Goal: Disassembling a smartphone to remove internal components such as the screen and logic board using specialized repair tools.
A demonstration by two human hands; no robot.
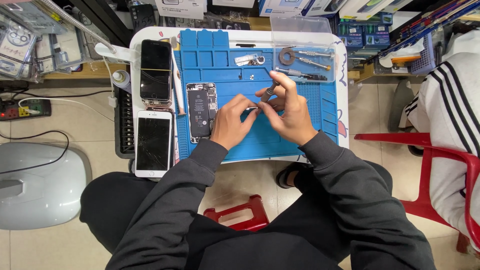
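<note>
**Both Hands Closed on Small Work Over the Blue Mat**

The right hand (290,112) held a slim grey screwdriver (268,93) in a pinched grip, fingers curled tight round its shaft, the tip angled down toward the spot where the two hands met. The left hand (231,122) had its fingertips closed on a small pale part (251,108), too small to make out, pressed just above the blue work mat (310,125) on the white tabletop (341,90). Neither grip was loose.

Just left of the left hand lay an opened phone (201,111), its dark battery and inner board showing. Further left, off the mat, a black-screened phone (155,71) sat above a white phone with a cracked screen (153,143). At the mat's upper right, spare screwdrivers (310,62) rested near a clear plastic box (301,31). A red stool (241,214) stood between the person's knees.
</note>
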